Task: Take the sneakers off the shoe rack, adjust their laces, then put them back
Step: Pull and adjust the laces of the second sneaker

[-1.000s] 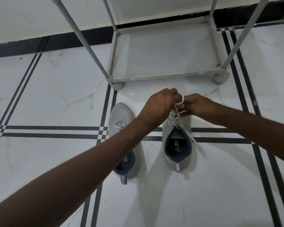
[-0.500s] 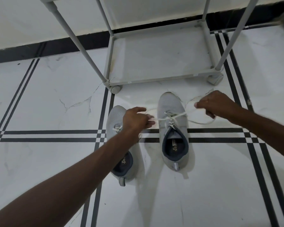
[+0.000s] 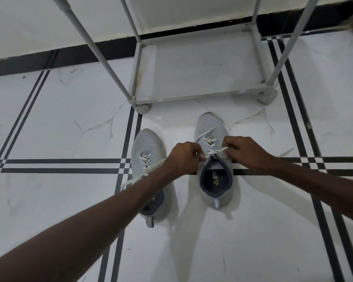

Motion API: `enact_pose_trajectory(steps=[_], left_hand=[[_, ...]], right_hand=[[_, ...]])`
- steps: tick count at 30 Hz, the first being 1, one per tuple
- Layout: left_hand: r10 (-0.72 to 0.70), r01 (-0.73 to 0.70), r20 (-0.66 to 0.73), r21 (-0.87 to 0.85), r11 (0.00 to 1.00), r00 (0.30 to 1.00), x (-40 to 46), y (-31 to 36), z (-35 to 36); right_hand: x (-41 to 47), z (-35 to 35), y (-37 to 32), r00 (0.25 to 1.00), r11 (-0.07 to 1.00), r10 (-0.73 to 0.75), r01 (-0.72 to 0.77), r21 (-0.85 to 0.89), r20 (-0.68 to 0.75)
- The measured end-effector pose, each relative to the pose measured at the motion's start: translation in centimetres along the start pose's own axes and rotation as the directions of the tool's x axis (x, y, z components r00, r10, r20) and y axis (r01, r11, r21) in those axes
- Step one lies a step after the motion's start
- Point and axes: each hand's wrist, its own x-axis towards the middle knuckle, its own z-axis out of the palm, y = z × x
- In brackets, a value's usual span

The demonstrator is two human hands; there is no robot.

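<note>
Two grey sneakers stand side by side on the tiled floor (image 3: 49, 123), just in front of the shoe rack (image 3: 200, 64), whose bottom shelf is bare. We have only the head view, so we go through it once.

Our left hand (image 3: 183, 158) and our right hand (image 3: 246, 152) are close together over the right sneaker (image 3: 214, 165), each one closed on an end of its white lace (image 3: 213, 155), which crosses between them just above the dark opening. One loose end trails over the left sneaker (image 3: 149, 159) and another lies on the floor to the right.

We judge that the knot is being made now. If we pull unevenly, the knot can come out lopsided or slip open, and the light shoe can slide on the smooth tile. The trailing end can also catch the left sneaker and drag it.

Both sneakers are pale grey knit with dark blue lining and white laces, toes pointing to the rack. The left one's laces look tied, but our forearm hides part of it.
</note>
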Motion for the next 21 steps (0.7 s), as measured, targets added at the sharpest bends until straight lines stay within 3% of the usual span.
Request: enact_pose_trajectory(steps=[1, 3, 6, 9, 13, 21], left_hand=[[-0.037, 0.038, 0.028, -0.065, 0.997, 0.999, 0.1, 0.0, -0.2], [-0.104, 0.121, 0.091, -0.200, 0.972, 0.990, 0.4, 0.0, -0.8], [-0.028, 0.049, 0.138, -0.154, 0.987, 0.990, 0.5, -0.9, -1.9], [0.035, -0.034, 0.079, -0.014, 0.999, 0.996, 0.4, -1.9, -1.8], [-0.007, 0.007, -0.011, 0.037, 0.999, 1.000, -0.3, -3.0, 0.4], [-0.071, 0.071, 0.007, -0.051, 0.996, 0.997, -1.6, -5.3, 1.6]], right_hand=[[0.1, -0.4, -0.2, 0.997, 0.985, 0.063, -0.070, 0.157, 0.047], [0.0, -1.2, -0.4, 0.984, 0.958, 0.113, -0.145, 0.248, 0.139], [0.0, -2.1, -0.1, 0.972, 0.989, 0.052, -0.082, 0.121, 0.229], [0.3, -2.7, 1.4, 0.963, 0.999, -0.002, 0.012, -0.035, 0.269], [0.7, -1.8, 3.3, 0.971, 0.969, -0.004, 0.063, -0.240, 0.239], [-0.4, -0.9, 4.7, 0.974, 0.945, -0.002, 0.077, -0.318, 0.228]])
